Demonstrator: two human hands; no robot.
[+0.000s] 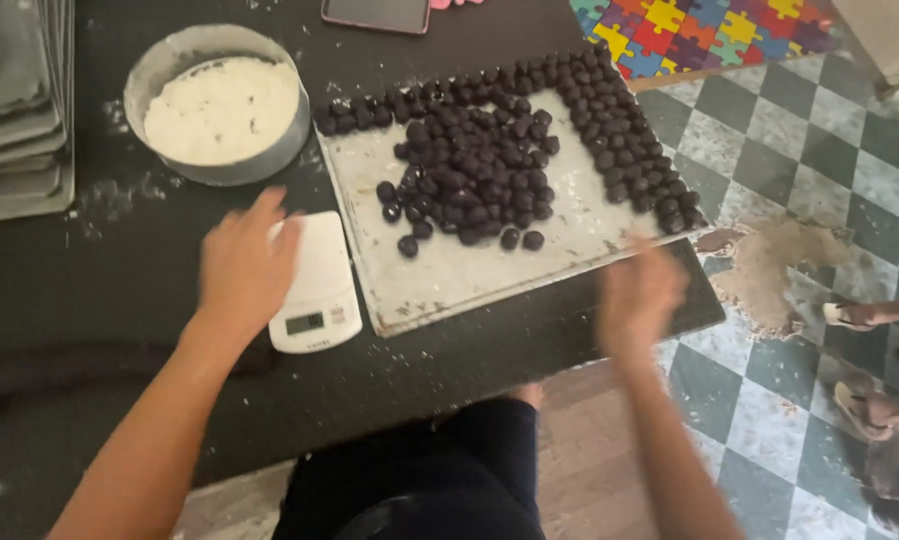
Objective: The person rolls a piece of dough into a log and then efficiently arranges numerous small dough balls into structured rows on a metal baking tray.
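- Bare tray front strip: room in front of the dark balls.
- White scale blocks the tray's left side, under the left hand.
- Flour pan and stacked trays crowd the far left.
- Dark tabletop near the front edge: open.

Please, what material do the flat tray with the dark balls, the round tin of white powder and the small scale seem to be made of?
The tray looks like dull, worn metal: grey, scuffed, dusted white. The round tin also seems to be metal, with a thin, matte grey wall. The small scale looks like smooth white plastic with a small grey display; the left hand partly covers it.
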